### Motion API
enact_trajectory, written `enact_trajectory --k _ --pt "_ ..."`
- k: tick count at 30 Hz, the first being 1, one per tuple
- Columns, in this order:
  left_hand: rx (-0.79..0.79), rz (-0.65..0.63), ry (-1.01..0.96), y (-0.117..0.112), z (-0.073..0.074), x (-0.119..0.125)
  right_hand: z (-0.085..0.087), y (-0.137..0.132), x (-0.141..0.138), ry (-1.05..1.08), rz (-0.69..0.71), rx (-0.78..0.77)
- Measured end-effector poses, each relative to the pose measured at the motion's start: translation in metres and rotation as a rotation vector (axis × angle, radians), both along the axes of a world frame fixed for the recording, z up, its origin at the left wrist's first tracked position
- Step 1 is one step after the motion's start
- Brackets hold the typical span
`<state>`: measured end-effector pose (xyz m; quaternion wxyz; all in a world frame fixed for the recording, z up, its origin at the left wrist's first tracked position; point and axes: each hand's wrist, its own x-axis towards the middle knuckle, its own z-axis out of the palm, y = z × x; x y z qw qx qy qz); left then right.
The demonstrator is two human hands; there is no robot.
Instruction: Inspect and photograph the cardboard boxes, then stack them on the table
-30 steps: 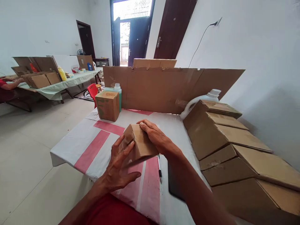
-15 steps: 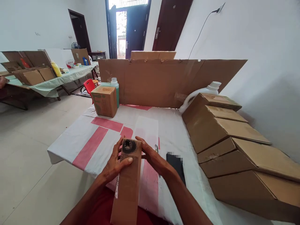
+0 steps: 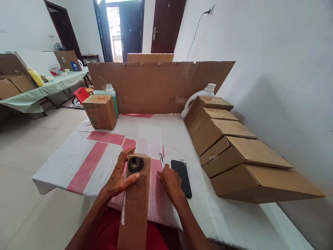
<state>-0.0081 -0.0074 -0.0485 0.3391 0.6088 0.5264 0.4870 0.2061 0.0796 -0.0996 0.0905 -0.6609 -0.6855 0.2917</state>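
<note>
A long flat piece of cardboard (image 3: pixel 135 201) with a dark burnt-looking ring near its far end lies lengthwise from my lap onto the table edge. My left hand (image 3: pixel 118 177) grips its left side, thumb on top and fingers curled round the far corner. My right hand (image 3: pixel 169 180) rests knuckles-up on the tablecloth just right of the cardboard, fingers bent down by a pen (image 3: pixel 161 160); I cannot see whether it holds anything. A black phone (image 3: pixel 182 177) lies right beside that hand.
The white and red cloth (image 3: pixel 78 163) covers the table. A small closed carton (image 3: pixel 101 111) and a green bottle (image 3: pixel 110 95) stand far left. A cardboard screen (image 3: pixel 158 86) lines the back. Stacked flat cartons (image 3: pixel 234 152) lean along the right, a white jug (image 3: pixel 200 95) behind them.
A second ago both hands pressed a small box on the table; now the left hand holds a long flat cardboard strip, and the right hand has let go of it and dropped to the cloth.
</note>
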Motion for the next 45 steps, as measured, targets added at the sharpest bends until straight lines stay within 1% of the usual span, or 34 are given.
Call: enact_trajectory --k 3,5,7,9,11,12,15,16,17,18,19,21,24,27,31,32,34,37,38,39,41,43,44,45 --pt "0.042 -0.022 0.047 0.004 0.005 0.005 -0.013 -0.002 0.006 -0.003 -0.048 -0.02" --pt "0.053 -0.035 0.047 0.005 0.008 0.008 -0.019 0.0 0.011 0.05 -0.064 -0.017" --pt "0.05 -0.04 0.046 0.006 0.01 0.01 -0.021 0.002 0.018 0.156 -0.063 -0.015" --pt "0.037 -0.036 0.044 0.005 0.01 0.01 -0.018 0.005 0.026 0.311 -0.057 -0.013" --pt "0.024 -0.03 0.044 0.004 0.009 0.01 -0.008 0.007 0.034 0.48 -0.077 0.015" --pt "0.02 -0.03 0.043 0.004 0.009 0.009 0.0 0.006 0.038 0.618 -0.117 0.047" --pt "0.022 -0.042 0.041 0.005 0.008 0.01 0.034 -0.002 0.04 1.208 -0.255 0.14" --pt "0.022 -0.044 0.042 0.005 0.008 0.01 0.045 -0.007 0.038 1.384 -0.264 0.148" --pt "0.022 -0.042 0.044 0.006 0.008 0.011 0.055 -0.014 0.033 1.499 -0.241 0.146" --pt "0.022 -0.038 0.052 0.007 0.008 0.012 0.064 -0.021 0.026 1.533 -0.192 0.142" --pt "0.022 -0.034 0.061 0.008 0.009 0.012 0.07 -0.029 0.018 1.521 -0.138 0.15" --pt "0.013 -0.04 0.075 0.009 0.009 0.014 0.075 -0.044 -0.001 1.44 -0.038 0.193" --pt "-0.009 -0.062 0.09 0.009 0.01 0.015 0.071 -0.056 -0.022 1.358 0.024 0.243" --pt "-0.012 -0.072 0.09 0.007 0.01 0.015 0.067 -0.058 -0.027 1.344 0.052 0.247" --pt "-0.022 -0.066 0.08 0.006 0.01 0.014 0.071 -0.058 -0.023 1.284 0.142 0.244" --pt "-0.018 -0.065 0.086 0.005 0.009 0.014 0.072 -0.057 -0.02 1.278 0.141 0.243" --pt "-0.007 -0.067 0.093 0.004 0.008 0.013 0.074 -0.052 -0.013 1.29 0.095 0.235" --pt "-0.002 -0.059 0.089 0.002 0.006 0.01 0.069 -0.03 0.002 1.277 -0.03 0.189" --pt "-0.004 -0.049 0.087 0.001 0.006 0.009 0.065 -0.019 0.008 1.214 -0.06 0.173" --pt "-0.006 -0.041 0.086 0.0 0.005 0.008 0.059 -0.008 0.013 1.077 -0.07 0.165" --pt "-0.014 -0.03 0.09 -0.002 0.004 0.006 0.044 0.011 0.019 0.676 -0.041 0.154" --pt "-0.024 -0.024 0.096 -0.002 0.003 0.005 0.026 0.024 0.02 0.308 0.009 0.12" --pt "-0.029 -0.022 0.095 -0.002 0.003 0.004 0.017 0.026 0.018 0.193 0.026 0.096" --pt "-0.031 -0.02 0.093 -0.002 0.002 0.003 0.009 0.026 0.015 0.128 0.034 0.072"
